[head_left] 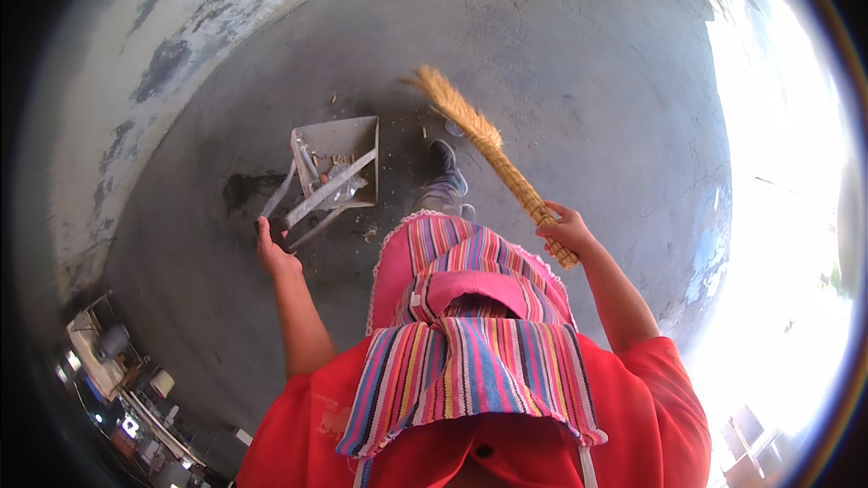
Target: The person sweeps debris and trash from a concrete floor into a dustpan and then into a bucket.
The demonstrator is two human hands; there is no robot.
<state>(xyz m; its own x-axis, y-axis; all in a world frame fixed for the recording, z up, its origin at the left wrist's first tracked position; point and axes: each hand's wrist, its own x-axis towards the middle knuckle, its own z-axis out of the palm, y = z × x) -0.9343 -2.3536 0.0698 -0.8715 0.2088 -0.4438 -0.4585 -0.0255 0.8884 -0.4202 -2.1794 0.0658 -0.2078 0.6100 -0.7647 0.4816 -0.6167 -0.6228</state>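
My left hand (278,251) is closed round the dark grip of a metal dustpan (366,131), whose flat bars run from the grip to the pan. Scraps of clear plastic, small tan bits and other litter (342,183) lie in the pan. On the right, my right hand (567,229) grips the bound handle of a straw hand broom (502,161). The broom slants up and left, its frayed bristles spread near the middle of the view, apart from the dustpan. Whether the bristles touch the floor I cannot tell.
Small crumbs and bits dot the grey concrete floor (579,63) around the dustpan. A wall with peeling paint (172,54) curves along the left. Assorted household items (127,370) stand at the lower left. Bright light floods a doorway (787,217) on the right. My shoe (445,158) is beside the dustpan.
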